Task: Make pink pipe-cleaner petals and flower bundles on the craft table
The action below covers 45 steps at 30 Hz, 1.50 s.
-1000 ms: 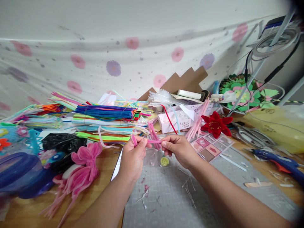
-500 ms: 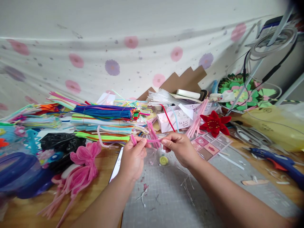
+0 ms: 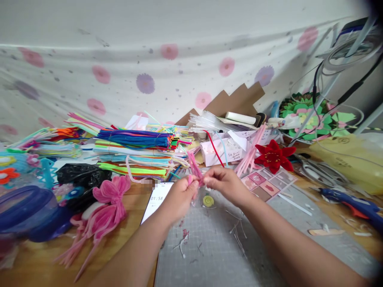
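Above the grey cutting mat [image 3: 209, 255], a short length of pink pipe cleaner [image 3: 190, 179] shows at the fingertips of my left hand [image 3: 183, 195], which is closed on it. My right hand [image 3: 225, 184] pinches the same piece close by, thumb against fingers. The fingertips almost meet, so most of the piece is hidden. Just behind them stands a bunch of pink pipe cleaners [image 3: 194, 164]. A small yellow-green round disc [image 3: 208, 201] lies below the hands. Next to my left forearm, a phone [image 3: 153, 199] shows a running timer.
Stacked pipe cleaner bundles [image 3: 134, 139] line the back left. A pink pipe cleaner flower piece [image 3: 109, 199] lies left, near a blue plastic container [image 3: 26, 215]. Rightward are a red flower [image 3: 275, 156], scissors [image 3: 320, 171] and a blue glue gun [image 3: 353, 201]. Wire scraps [image 3: 237, 231] litter the mat.
My left hand has moved right toward my right hand, closing the gap where the pipe cleaner was stretched. More of the phone shows. The view has shifted slightly.
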{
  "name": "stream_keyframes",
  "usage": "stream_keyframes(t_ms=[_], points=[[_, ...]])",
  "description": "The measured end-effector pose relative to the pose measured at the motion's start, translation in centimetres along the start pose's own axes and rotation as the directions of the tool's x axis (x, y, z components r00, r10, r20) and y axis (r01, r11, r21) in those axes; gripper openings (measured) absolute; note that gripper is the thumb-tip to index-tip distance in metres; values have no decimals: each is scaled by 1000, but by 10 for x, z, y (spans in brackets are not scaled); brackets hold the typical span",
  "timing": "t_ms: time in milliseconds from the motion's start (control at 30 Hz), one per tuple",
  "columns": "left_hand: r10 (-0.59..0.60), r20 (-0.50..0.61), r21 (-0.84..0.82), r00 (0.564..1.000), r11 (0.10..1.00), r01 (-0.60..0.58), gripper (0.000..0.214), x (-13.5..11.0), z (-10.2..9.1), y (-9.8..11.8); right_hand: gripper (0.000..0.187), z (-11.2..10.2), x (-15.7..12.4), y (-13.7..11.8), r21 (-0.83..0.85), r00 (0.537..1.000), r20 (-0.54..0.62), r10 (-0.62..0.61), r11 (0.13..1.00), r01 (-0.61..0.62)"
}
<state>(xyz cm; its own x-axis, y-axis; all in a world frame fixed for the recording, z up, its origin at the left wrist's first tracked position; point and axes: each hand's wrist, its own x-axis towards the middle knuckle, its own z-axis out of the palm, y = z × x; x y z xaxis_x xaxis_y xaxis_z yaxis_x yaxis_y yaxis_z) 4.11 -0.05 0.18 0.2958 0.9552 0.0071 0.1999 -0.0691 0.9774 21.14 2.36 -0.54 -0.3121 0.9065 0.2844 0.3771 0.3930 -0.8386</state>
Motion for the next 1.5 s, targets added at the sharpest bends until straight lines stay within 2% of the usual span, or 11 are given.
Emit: stream_keyframes(t_ms=[100, 200, 333, 467, 600, 800, 1133, 1200, 1267, 1367, 1500], points=[[-79, -159, -257, 984, 966, 36, 31, 2, 0, 1, 25, 3, 19, 18, -209, 991, -130, 39, 976, -66], [-91, -203, -415, 975, 910, -1, 32, 4, -2, 5, 19, 11, 35, 34, -317, 997, -78, 28, 947, -52], [-132, -242, -485, 961, 874, -2, 36, 5, -3, 4, 20, 22, 43, 39, -401, 1000, -13, 9, 916, -14], [-129, -333, -464, 934, 885, -43, 34, 8, -4, 0, 23, 17, 36, 30, -399, 994, -112, 2, 916, -47], [-118, -327, -436, 938, 899, -39, 33, 9, -4, -2, 31, 10, 19, 13, -286, 986, -167, -16, 958, -33], [-133, -325, -487, 936, 872, -45, 44, 10, -2, -4, 29, 15, -6, -15, 193, 992, 71, -100, 978, 85], [-103, -339, -608, 935, 782, -134, 27, 8, -5, 5, 13, 10, -14, -26, 424, 961, 271, -49, 903, -74], [-47, -339, -532, 940, 834, -150, 24, 6, -4, 4, 19, 10, -13, -27, 446, 977, 196, -81, 895, -15], [24, -303, -422, 953, 893, -157, 22, 4, -3, 2, 18, 10, -11, -26, 416, 993, 6, -118, 903, 105], [86, -215, -277, 973, 950, -146, 20, 0, 2, 0, 14, 11, -9, -20, 342, 965, -246, -96, 922, 179], [119, -142, -112, 983, 985, -135, 20, -5, 6, -1, 14, 16, -6, -13, 418, 954, -298, 18, 902, 114]])
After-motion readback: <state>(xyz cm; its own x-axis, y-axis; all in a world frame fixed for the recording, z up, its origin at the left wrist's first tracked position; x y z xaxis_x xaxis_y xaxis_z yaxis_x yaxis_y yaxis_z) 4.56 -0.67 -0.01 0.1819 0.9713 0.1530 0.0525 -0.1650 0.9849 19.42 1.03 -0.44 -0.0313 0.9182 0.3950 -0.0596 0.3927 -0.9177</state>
